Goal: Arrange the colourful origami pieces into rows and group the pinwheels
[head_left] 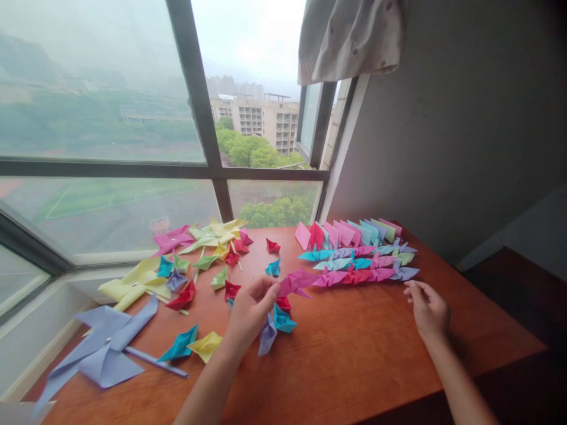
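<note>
Between the thumb and fingers of my left hand point(254, 304) is a pink origami crane point(297, 283), at the left end of the front row of folded cranes. My right hand point(427, 310) is closed in a pinch beside the lavender crane point(404, 272) at that row's right end. Whether its fingertips touch that crane, or hold anything, I cannot make out. A red crane point(357, 274) sits mid-row. Behind runs another row of cranes, with a blue crane point(315, 254) at its left. Below my left hand lie a blue paper boat point(283, 319) and a lavender paper boat point(267, 335).
Upright folded papers point(343, 234) line the wooden table point(354, 366) at the back. Several paper boats, among them a yellow boat point(206, 346), lie to the left. A lavender pinwheel point(106, 342) and a yellow pinwheel point(137, 280) lie near the window point(217, 171). A wall point(443, 130) rises behind.
</note>
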`<state>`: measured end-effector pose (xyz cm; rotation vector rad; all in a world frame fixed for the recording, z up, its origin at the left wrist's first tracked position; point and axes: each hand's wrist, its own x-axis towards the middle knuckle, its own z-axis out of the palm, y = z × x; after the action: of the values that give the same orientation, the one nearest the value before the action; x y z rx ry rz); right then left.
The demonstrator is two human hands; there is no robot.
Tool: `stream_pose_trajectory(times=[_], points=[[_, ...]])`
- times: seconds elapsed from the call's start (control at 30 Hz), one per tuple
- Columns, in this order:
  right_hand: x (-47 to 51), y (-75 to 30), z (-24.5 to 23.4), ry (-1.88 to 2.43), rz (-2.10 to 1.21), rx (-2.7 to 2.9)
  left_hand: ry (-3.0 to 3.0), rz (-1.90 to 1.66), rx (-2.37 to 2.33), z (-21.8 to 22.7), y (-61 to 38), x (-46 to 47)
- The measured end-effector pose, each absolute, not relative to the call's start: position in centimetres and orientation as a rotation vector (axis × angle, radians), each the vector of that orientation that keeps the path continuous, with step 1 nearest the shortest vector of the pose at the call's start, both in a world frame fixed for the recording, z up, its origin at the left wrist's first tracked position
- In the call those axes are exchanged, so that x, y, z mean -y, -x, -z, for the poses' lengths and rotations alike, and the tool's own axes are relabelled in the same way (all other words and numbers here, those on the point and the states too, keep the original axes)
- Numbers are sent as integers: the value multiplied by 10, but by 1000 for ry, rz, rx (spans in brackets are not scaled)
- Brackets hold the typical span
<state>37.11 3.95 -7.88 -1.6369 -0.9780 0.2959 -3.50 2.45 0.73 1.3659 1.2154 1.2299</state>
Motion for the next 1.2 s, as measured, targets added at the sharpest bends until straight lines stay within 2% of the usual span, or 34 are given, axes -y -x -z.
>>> stream_pose_trajectory(times=[0.1, 0.27, 0.37, 0.57, 0.83, 1.2], points=[[-28, -324, 64, 1396, -572, 933, -1200, -1228, -1097, -8, 35, -22], [-22, -236, 25, 1055, -1157, 1271, -1113, -1272, -1034, -6, 36, -22], [-35, -198, 10, 927, -1351, 1363, -1133, -1278, -1078, -7, 37, -23], [-68, -155, 20, 982, -1365, 1428, -1196, -1236, -1147, -12, 40, -23], [-60, -158, 34, 1000, -1306, 1377, -1822, -1061, -1443, -4, 45, -29], [-57, -162, 35, 995, -1244, 1534, -1883, -1022, -1382, -4, 41, -26]])
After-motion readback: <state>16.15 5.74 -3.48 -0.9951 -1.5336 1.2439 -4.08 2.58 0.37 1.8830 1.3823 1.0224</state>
